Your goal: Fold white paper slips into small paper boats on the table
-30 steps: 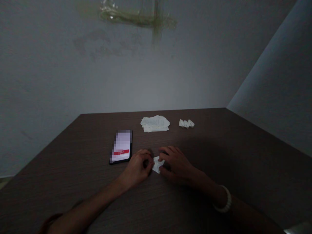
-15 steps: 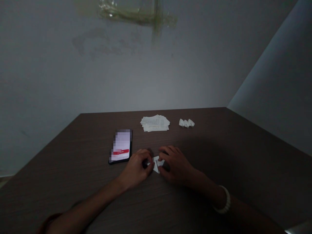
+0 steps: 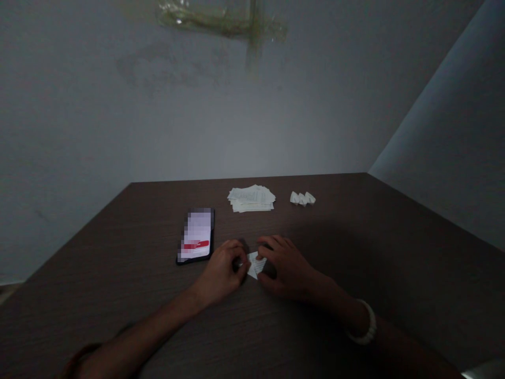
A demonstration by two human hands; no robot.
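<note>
Between my two hands, low over the brown table, is a small folded piece of white paper (image 3: 254, 265) with printed lines on its right part. My left hand (image 3: 224, 267) pinches the paper's left side between thumb and fingertips. My right hand (image 3: 284, 267) has its curled fingers and thumb on the paper's right side. Parts of the paper's edges are hidden under the fingertips. A pale beaded bracelet (image 3: 370, 322) circles my right wrist.
The brown table (image 3: 158, 316) meets a grey wall at the back. A stack of printed paper slips (image 3: 251, 199) lies beyond my hands. Three small folded paper pieces (image 3: 302, 199) sit right of it. Left of my hands lies a phone (image 3: 197, 235) with its screen lit.
Both hands stay in nearly the same place. The paper's folds have shifted slightly: the dark gap down its middle has narrowed and the printed part shows more.
</note>
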